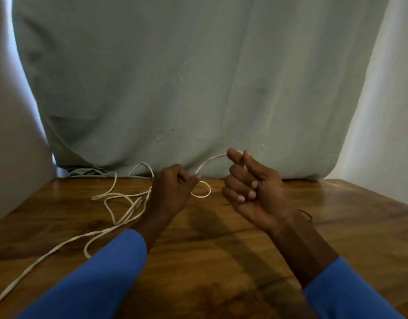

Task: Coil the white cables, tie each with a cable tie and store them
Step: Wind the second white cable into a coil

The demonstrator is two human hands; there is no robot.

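A long white cable (120, 199) lies in loose tangled loops on the left half of the wooden table (221, 261) and trails off toward the bottom left corner. My left hand (173, 187) is closed around the cable near the table's far edge, with a small loop hanging just right of its fingers. From there a short arc of cable rises to my right hand (253, 187), which pinches it between thumb and forefinger, palm turned toward me. A thin black cable tie (305, 214) shows partly behind my right wrist.
A pale green cloth (198, 77) hangs as a backdrop behind the table's far edge. White walls stand at both sides. Both forearms wear blue sleeves.
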